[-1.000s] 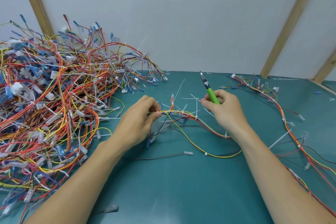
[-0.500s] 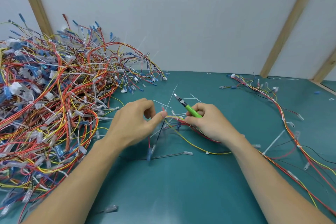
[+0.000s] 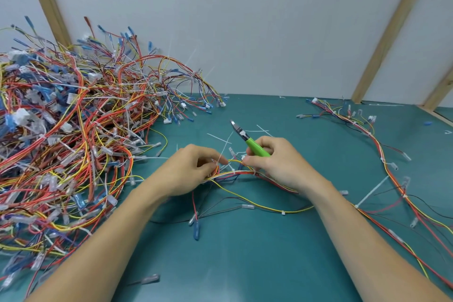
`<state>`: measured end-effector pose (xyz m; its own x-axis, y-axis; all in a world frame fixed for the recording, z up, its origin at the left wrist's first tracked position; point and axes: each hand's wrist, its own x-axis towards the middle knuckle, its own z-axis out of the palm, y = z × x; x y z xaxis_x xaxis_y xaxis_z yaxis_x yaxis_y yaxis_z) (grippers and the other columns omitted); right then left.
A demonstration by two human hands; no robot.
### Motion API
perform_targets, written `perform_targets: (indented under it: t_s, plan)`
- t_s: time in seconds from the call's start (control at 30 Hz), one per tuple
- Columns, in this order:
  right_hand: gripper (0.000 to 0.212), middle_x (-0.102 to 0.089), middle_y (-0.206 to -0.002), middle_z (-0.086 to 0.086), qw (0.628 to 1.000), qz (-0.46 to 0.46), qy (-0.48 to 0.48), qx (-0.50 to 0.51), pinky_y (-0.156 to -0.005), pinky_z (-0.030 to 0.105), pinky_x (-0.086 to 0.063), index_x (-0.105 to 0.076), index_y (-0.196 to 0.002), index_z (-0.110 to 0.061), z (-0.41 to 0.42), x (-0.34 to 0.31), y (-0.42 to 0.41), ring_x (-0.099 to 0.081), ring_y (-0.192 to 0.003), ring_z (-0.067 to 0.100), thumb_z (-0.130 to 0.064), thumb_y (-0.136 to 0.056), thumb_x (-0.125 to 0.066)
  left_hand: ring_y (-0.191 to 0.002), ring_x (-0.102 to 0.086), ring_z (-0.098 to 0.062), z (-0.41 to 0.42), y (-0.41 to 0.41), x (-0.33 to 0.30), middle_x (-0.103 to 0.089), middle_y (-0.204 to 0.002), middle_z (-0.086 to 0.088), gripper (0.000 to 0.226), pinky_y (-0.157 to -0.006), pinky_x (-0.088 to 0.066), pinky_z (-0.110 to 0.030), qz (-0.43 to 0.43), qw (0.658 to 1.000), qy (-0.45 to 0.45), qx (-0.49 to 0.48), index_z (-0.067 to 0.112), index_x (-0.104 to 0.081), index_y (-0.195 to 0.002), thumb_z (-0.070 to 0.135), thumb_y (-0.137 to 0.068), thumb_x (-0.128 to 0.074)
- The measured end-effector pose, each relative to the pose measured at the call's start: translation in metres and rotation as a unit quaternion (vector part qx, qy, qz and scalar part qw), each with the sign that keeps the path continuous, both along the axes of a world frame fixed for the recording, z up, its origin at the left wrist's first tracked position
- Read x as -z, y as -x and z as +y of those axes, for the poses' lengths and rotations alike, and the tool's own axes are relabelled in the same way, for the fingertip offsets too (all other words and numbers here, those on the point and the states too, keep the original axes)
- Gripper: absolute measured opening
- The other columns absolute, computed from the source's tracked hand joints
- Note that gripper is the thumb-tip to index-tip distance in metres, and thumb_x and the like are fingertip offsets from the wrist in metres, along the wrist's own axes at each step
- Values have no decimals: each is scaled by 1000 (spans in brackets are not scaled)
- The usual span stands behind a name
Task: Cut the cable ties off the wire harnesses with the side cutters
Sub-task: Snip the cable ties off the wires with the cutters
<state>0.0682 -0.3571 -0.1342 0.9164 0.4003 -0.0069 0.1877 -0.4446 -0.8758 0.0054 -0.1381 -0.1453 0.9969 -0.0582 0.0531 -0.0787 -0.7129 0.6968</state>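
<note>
Teal desk (image 3: 245, 265) carries one red-and-yellow wire harness (image 3: 235, 174) pinched taut between both hands, left hand (image 3: 193, 171) beside right hand (image 3: 277, 167), which also grips upturned green-handled side cutters (image 3: 250, 142), probably baring a white cable tie (image 3: 231, 169).

1. A teal table (image 3: 245, 265) is carrying everything.
2. A big tangled heap of wire harnesses (image 3: 73, 142) is covering its left side.
3. A looser harness (image 3: 367, 135) is trailing along the right.
4. White strips, probably cut cable ties (image 3: 371, 191), are lying scattered.
</note>
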Motion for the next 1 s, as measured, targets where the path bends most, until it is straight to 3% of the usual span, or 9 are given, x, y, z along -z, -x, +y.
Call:
perform_targets:
  t_s: [0.17,0.3,0.37,0.43,0.53,0.67,0.8,0.93,1.0]
  plan:
    - [15,-70,-77,7,998,25,-33,-49,-63,28,-48,-68,-90,-10,-1,-7,5,-59,-67,15,-14,-83,-81,-65,-58,-1,3,1,-5,-68,-72,8,22,-61,-42,-13,-20,999,-18,19,30,-74,-91,10,-96,-65]
    - [24,-78,-103,13,966,198,-96,-139,-58,30,-56,-60,-102,-10,-6,-15,7,-74,-80,23,-18,-82,-69,-101,-44,-10,7,0,-4,-52,-105,10,7,-89,-34,-32,-134,980,-147,1,31,-68,-99,26,-97,-64]
    - [17,-79,-108,9,961,222,-87,-142,-62,33,-60,-59,-106,-9,-6,-13,7,-78,-91,29,-13,-90,-65,-108,-46,-15,5,0,-2,-55,-107,9,4,-104,-32,-38,-178,970,-166,-15,27,-63,-101,26,-99,-60]
    - [11,-79,-109,3,974,186,-87,-100,-69,37,-62,-61,-104,-10,-2,-9,6,-78,-93,24,-8,-93,-62,-100,-57,-17,-1,2,-2,-63,-94,13,2,-107,-37,-43,-181,973,-141,-34,25,-60,-97,26,-99,-59]
    - [13,-77,-110,-5,995,79,-65,-16,-80,39,-59,-64,-99,-15,3,-3,2,-74,-89,10,-6,-90,-66,-75,-68,-18,-9,4,-3,-71,-71,9,8,-79,-54,-41,-153,985,-29,-80,22,-64,-85,23,-93,-63]
    - [12,-77,-97,-10,998,-60,4,32,-92,40,-56,-68,-95,-23,-2,-2,-4,-70,-94,13,-13,-89,-72,-57,-72,-17,-10,5,-9,-74,-64,3,15,-72,-57,-32,-23,994,91,-63,16,-69,-78,18,-92,-66]
    - [12,-72,-79,-15,979,-166,113,30,-76,32,-52,-73,-88,-30,-11,-4,-5,-66,-81,9,-42,-85,-76,-69,-65,-4,-9,3,-4,-70,-70,20,12,-68,-48,-25,-21,998,-3,-58,28,-76,-83,36,-90,-71]
    - [39,-72,-72,-18,974,-178,134,32,-68,24,-52,-76,-80,-33,-17,-12,-5,-66,-74,1,-71,-71,-74,-71,-62,-17,-5,-2,-2,-74,-75,3,16,-65,-46,-28,-72,985,128,-88,23,-78,-84,32,-93,-70]
    - [46,-71,-70,-17,969,-184,164,25,-68,26,-53,-75,-76,-32,-22,-17,-6,-65,-73,2,-77,-66,-71,-66,-61,-10,-5,-2,-3,-74,-73,1,13,-60,-44,-19,-85,978,166,-91,19,-77,-83,26,-92,-72]
